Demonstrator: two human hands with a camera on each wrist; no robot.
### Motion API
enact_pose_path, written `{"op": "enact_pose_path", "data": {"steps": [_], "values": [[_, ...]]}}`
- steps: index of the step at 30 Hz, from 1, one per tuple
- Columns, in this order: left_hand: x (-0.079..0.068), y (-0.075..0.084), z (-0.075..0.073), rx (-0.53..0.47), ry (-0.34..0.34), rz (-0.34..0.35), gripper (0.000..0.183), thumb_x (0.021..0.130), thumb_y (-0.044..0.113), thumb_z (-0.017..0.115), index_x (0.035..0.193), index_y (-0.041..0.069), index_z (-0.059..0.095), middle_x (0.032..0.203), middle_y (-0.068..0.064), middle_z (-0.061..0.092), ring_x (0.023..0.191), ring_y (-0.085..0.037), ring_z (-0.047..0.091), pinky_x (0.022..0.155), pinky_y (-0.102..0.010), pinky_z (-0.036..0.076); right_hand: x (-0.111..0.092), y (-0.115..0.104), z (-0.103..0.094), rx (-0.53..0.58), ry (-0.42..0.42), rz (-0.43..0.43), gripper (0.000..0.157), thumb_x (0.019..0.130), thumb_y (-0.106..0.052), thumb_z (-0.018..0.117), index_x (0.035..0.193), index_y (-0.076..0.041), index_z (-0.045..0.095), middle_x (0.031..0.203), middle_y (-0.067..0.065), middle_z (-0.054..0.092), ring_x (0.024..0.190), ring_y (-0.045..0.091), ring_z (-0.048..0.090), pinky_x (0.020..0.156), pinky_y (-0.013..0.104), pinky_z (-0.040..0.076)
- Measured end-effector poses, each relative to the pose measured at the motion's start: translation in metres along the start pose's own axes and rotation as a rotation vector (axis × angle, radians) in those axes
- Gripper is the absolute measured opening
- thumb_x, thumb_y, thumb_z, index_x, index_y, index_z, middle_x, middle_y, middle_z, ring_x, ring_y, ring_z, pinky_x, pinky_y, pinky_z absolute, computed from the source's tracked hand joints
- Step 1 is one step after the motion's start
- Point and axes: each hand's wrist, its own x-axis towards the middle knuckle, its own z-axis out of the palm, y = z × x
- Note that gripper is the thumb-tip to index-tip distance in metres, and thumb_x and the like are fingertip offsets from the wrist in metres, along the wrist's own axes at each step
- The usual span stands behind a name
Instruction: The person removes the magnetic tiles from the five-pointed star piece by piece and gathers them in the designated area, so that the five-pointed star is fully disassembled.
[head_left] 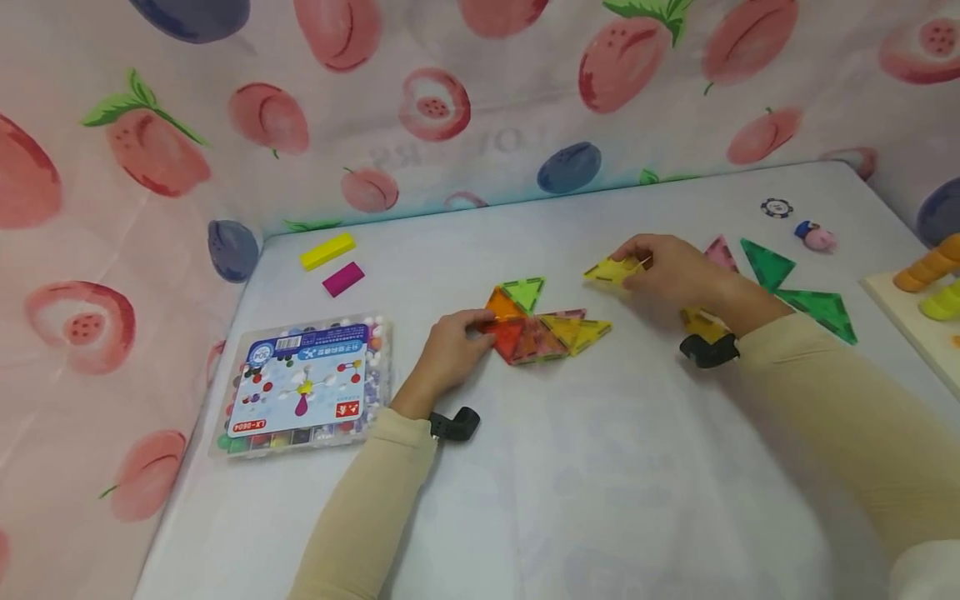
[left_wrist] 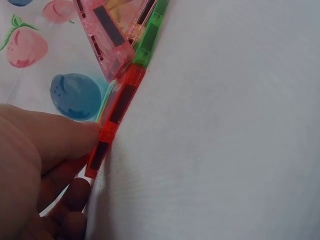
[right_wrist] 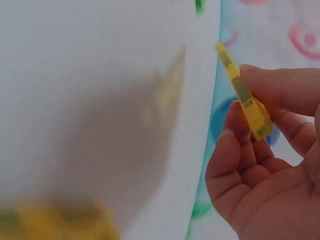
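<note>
Reference landmark: the tile cluster [head_left: 552,340] on the bench [head_left: 600,483]. Its orange, lime, red, pink and yellow triangles sit together, so we judge this portion assembled; panels overlap, and we cannot make a firm count. Our left hand [head_left: 450,354] pinches the red tile [head_left: 507,337] at the cluster's left edge, thumb against fingers. Our right hand [head_left: 670,271] grasps a yellow triangle [head_left: 609,271], raised off the bench, up and right of the cluster and apart from it; this piece is not yet joined. Loose, farther right of the cluster: a pink tile [head_left: 722,252], a green tile [head_left: 767,263], another green tile [head_left: 821,312] and a second yellow tile [head_left: 701,320], partly hidden near the right wrist. We estimate the work is partly done, these five pieces remaining unattached.
</note>
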Motion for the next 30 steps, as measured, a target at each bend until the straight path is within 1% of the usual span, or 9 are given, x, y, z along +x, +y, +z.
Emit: {"op": "enact_pose_path", "data": {"steps": [4,10,15,19,21,24,27,28,30], "values": [[-0.002,0.001,-0.002,-0.008,-0.008,-0.012,0.034,0.083,0.02,0.063,0.117,0.016,0.06,0.114,0.002,0.057,0.111,-0.016,0.046,0.095,-0.033,0.032,0.012,0.011,-0.017,-0.019,0.014,0.002,0.039,0.086,-0.019,0.06,0.122,-0.008,0.047,0.12,0.015,0.044,0.106,0.03,0.04,0.09,0.047,0.033],[-0.005,0.001,-0.003,-0.002,-0.021,-0.019,0.033,0.083,0.021,0.063,0.117,0.018,0.06,0.114,0.002,0.056,0.111,-0.016,0.045,0.096,-0.033,0.032,0.027,0.03,-0.024,-0.034,0.027,0.045,0.042,0.087,-0.022,0.058,0.123,-0.005,0.045,0.124,0.018,0.041,0.108,0.033,0.039,0.092,0.049,0.031],[-0.009,0.001,-0.002,-0.015,-0.03,-0.027,0.034,0.084,0.021,0.063,0.117,0.017,0.059,0.114,0.003,0.056,0.111,-0.016,0.045,0.096,-0.034,0.031,0.03,0.04,-0.028,-0.061,0.068,0.037,0.039,0.086,-0.018,0.056,0.121,-0.004,0.046,0.122,0.021,0.041,0.108,0.035,0.038,0.09,0.05,0.03],[-0.011,0.002,-0.001,-0.02,-0.026,-0.02,0.034,0.084,0.02,0.063,0.117,0.016,0.059,0.113,0.003,0.057,0.11,-0.016,0.045,0.096,-0.033,0.031,0.025,0.037,-0.028,-0.089,0.09,0.039,0.041,0.088,-0.023,0.054,0.123,-0.004,0.045,0.123,0.022,0.042,0.109,0.036,0.038,0.089,0.052,0.031],[-0.01,0.002,-0.001,-0.019,-0.02,-0.006,0.034,0.084,0.019,0.063,0.117,0.015,0.059,0.113,0.002,0.057,0.109,-0.015,0.046,0.096,-0.033,0.031,0.017,0.03,-0.024,-0.092,0.085,0.016,0.043,0.088,-0.027,0.055,0.123,-0.005,0.046,0.122,0.02,0.044,0.108,0.035,0.04,0.088,0.051,0.034],[-0.007,0.003,-0.002,-0.015,-0.013,0.012,0.033,0.084,0.018,0.063,0.116,0.014,0.06,0.111,0.002,0.057,0.108,-0.015,0.047,0.095,-0.032,0.032,0.0,0.011,-0.011,-0.096,0.03,-0.045,0.046,0.085,-0.033,0.059,0.122,-0.007,0.049,0.117,0.015,0.051,0.105,0.029,0.045,0.085,0.047,0.038],[-0.003,0.003,-0.003,-0.011,-0.007,0.018,0.033,0.083,0.018,0.063,0.116,0.013,0.06,0.111,0.001,0.058,0.107,-0.016,0.047,0.095,-0.032,0.032,-0.012,-0.005,0.01,-0.12,-0.07,-0.136,0.045,0.082,-0.034,0.063,0.118,-0.008,0.053,0.112,0.008,0.056,0.1,0.023,0.05,0.084,0.042,0.042],[-0.003,0.004,-0.003,-0.008,-0.006,0.018,0.033,0.083,0.018,0.063,0.116,0.013,0.06,0.111,0.001,0.058,0.108,-0.016,0.047,0.095,-0.032,0.032,-0.016,-0.009,0.018,-0.123,-0.106,-0.155,0.045,0.081,-0.034,0.064,0.117,-0.009,0.054,0.11,0.006,0.056,0.098,0.022,0.05,0.083,0.04,0.042],[-0.002,0.004,-0.002,-0.003,-0.004,0.024,0.033,0.083,0.019,0.064,0.115,0.013,0.06,0.111,0.0,0.058,0.108,-0.016,0.047,0.095,-0.032,0.032,-0.019,-0.012,0.031,-0.125,-0.15,-0.191,0.042,0.08,-0.034,0.066,0.114,-0.011,0.056,0.103,0.003,0.058,0.093,0.019,0.051,0.081,0.037,0.043]]}}
